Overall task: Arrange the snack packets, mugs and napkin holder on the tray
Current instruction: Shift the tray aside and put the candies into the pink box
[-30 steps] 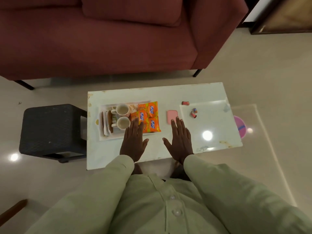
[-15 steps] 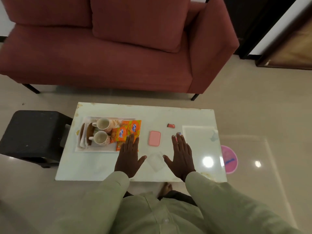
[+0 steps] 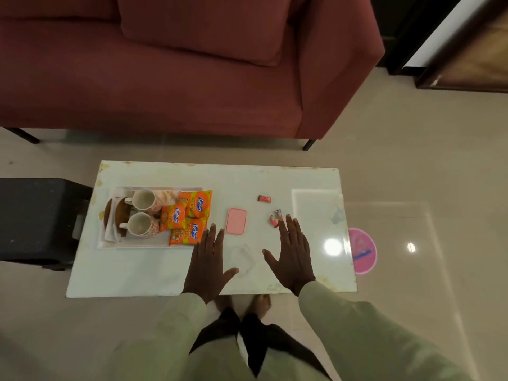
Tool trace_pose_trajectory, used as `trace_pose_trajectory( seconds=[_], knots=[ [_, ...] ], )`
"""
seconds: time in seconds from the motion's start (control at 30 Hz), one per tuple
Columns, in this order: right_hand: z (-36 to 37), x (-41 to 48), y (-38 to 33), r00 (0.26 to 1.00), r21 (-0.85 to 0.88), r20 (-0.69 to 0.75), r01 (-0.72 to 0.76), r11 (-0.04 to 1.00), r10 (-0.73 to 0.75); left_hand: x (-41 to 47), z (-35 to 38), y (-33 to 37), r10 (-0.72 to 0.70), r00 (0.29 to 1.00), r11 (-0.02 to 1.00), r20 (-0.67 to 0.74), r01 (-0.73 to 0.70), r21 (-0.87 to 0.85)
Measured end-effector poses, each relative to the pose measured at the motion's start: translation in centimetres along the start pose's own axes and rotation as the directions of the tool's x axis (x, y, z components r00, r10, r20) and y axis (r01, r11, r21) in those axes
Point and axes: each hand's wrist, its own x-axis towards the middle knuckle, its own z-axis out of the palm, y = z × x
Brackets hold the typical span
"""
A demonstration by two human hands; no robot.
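Observation:
A white tray (image 3: 137, 242) lies on the left of the white table (image 3: 132, 270). On it stand two pale mugs (image 3: 143, 200) (image 3: 138, 224), with a brown napkin holder (image 3: 116, 218) at their left and several orange snack packets (image 3: 195, 204) at their right. My left hand (image 3: 207, 264) rests flat and empty on the table, just right of the tray's near corner. My right hand (image 3: 292, 254) also lies flat with fingers spread, holding nothing, its fingertips beside small wrapped sweets (image 3: 276, 217).
A pink lid (image 3: 235, 220) lies between my hands, farther back, and a clear container (image 3: 245, 259) sits between them. Another sweet (image 3: 264, 198) lies behind. A red sofa (image 3: 170, 64) stands beyond the table, a black stool (image 3: 35, 221) at the left, a pink disc (image 3: 362, 250) on the floor.
The view has tilted up and back, showing more sofa. My left hand has slid off the snack packets toward the table's front; both hands stay flat and empty.

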Motion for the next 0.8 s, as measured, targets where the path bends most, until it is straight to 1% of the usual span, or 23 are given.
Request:
trace_pose_trajectory(
  seconds=[0.2,0.3,0.4,0.5,0.6,0.7,0.8],
  knots=[
    [5.4,2.8,3.7,1.000,-0.025,-0.009,-0.006,1.000,0.006,2.6,6.9,-3.6,-0.083,0.988,0.989,0.134,0.098,-0.109],
    [8.8,4.6,6.2,1.000,-0.026,-0.015,-0.019,0.999,0.018,3.9,10.8,-5.1,-0.099,0.984,0.973,0.150,0.128,-0.194],
    [13.0,6.6,9.2,0.999,-0.017,-0.016,-0.047,0.999,0.047,5.2,15.6,-6.1,-0.116,0.977,0.965,0.180,0.154,-0.212],
    [16.7,8.7,11.7,0.997,-0.003,-0.010,-0.083,0.997,0.083,6.4,19.6,-6.5,-0.179,0.969,0.947,0.168,0.216,-0.237],
    [20.4,11.1,13.6,0.997,0.027,-0.011,-0.075,0.997,0.075,7.6,23.4,-6.5,-0.214,0.967,0.935,0.135,0.243,-0.258],
    [22.9,14.0,14.0,0.997,0.036,-0.028,-0.073,0.997,0.074,8.5,25.5,-6.0,-0.232,0.969,0.922,0.088,0.248,-0.297],
    [24.3,17.1,13.5,0.997,0.045,-0.052,-0.055,0.997,0.057,9.2,26.2,-5.4,-0.198,0.979,0.919,0.040,0.200,-0.340]
  ],
)
